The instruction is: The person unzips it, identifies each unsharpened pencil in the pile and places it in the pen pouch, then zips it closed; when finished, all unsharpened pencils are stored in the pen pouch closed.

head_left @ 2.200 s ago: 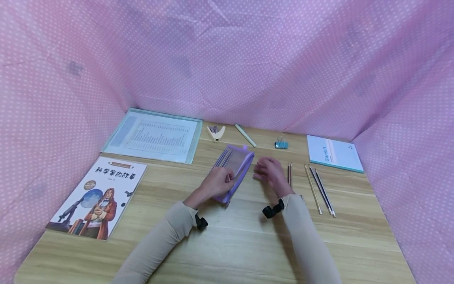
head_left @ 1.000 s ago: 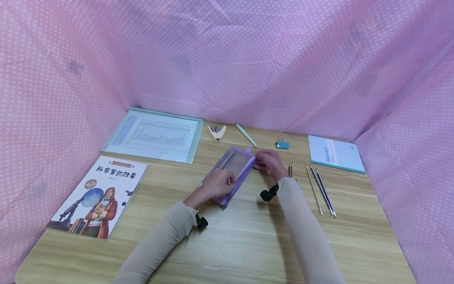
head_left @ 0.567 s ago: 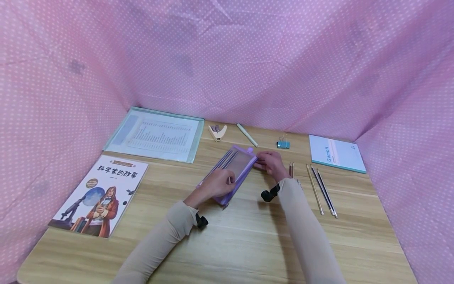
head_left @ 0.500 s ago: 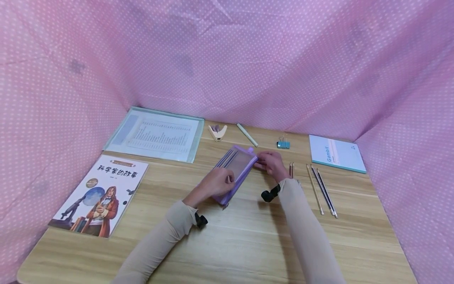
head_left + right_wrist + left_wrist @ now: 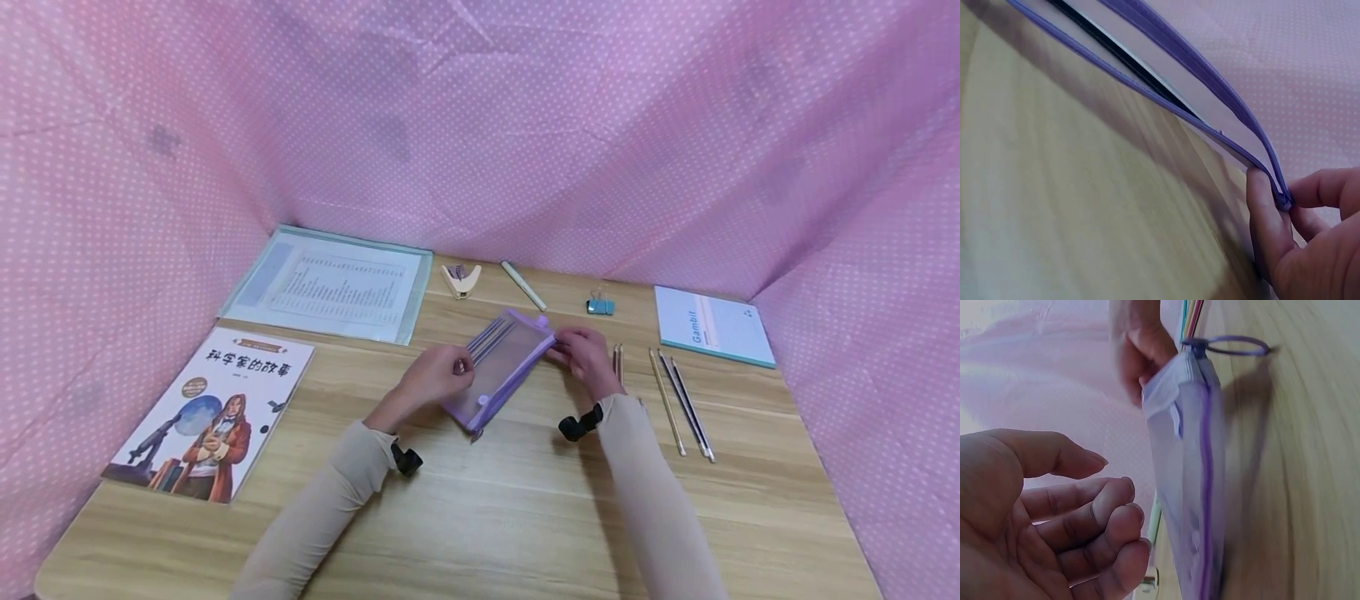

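A purple mesh zip pencil pouch [image 5: 501, 367] stands slanted on the table, with several dark pencils [image 5: 491, 337] showing through its mesh. My right hand [image 5: 587, 358] pinches its far right corner. In the right wrist view, thumb and fingertips [image 5: 1266, 212] grip the end of the zip, and the purple zip edges [image 5: 1166, 103] stand apart with a dark strip between them. My left hand [image 5: 437, 373] hovers beside the pouch's left side. In the left wrist view its loosely bent fingers [image 5: 1094, 537] hold nothing and are apart from the pouch.
Several pencils [image 5: 667, 402] lie right of my right arm, others [image 5: 618, 362] beside its wrist. At the back are a stapler-like white tool [image 5: 461, 282], pale green pen [image 5: 523, 286], teal binder clip [image 5: 600, 306] and notebook [image 5: 712, 325]. Left: document folder [image 5: 337, 283], book [image 5: 217, 408].
My right hand has come to the pouch's far corner and taken hold of it. My left hand has let go of the pouch and drawn left. The pouch has shifted slightly right.
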### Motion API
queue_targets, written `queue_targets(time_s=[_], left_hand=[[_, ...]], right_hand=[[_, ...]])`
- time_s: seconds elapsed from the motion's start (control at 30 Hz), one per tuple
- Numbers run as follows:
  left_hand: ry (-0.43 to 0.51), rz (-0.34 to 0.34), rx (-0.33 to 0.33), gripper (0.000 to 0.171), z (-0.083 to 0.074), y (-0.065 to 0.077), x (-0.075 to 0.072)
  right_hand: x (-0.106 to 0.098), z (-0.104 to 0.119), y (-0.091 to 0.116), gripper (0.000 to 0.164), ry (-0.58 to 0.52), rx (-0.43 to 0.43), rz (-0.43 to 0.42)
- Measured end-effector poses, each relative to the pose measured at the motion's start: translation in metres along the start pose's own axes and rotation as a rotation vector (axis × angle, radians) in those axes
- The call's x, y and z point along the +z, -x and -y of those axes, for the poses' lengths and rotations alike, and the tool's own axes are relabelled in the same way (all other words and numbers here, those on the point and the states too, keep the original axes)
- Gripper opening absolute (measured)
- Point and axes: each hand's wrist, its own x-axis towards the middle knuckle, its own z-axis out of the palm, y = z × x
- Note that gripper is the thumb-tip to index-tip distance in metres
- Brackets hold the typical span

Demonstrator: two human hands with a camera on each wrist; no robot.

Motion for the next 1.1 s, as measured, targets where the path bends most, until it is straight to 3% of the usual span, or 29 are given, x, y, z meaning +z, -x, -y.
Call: queue_targets(time_s=[0.3,0.53,0.8,1.0,1.1], left_hand=[[0.048,-0.045,-0.049,0.006,0.025,0.008,-0.006],[0.139,-0.029,-0.135,0.01,0.043,0.021,-0.006],[0.39,0.055,-0.29,0.017,0.052,0.041,-0.007],[0.68,0.199,-0.323,0.027,0.049,0.056,-0.003],[0.739,0.227,-0.306,0.03,0.048,0.06,-0.001]], right_hand=[[-0.008,-0.009,0.013,0.042,-0.093,-0.02,-0.083],[-0.015,-0.015,0.021,0.034,-0.076,-0.009,-0.116],[-0.018,-0.017,0.027,0.026,-0.027,-0.012,-0.104],[-0.019,-0.016,0.031,0.031,0.016,0.007,-0.111],[-0.02,-0.016,0.032,0.028,0.024,0.013,-0.104]])
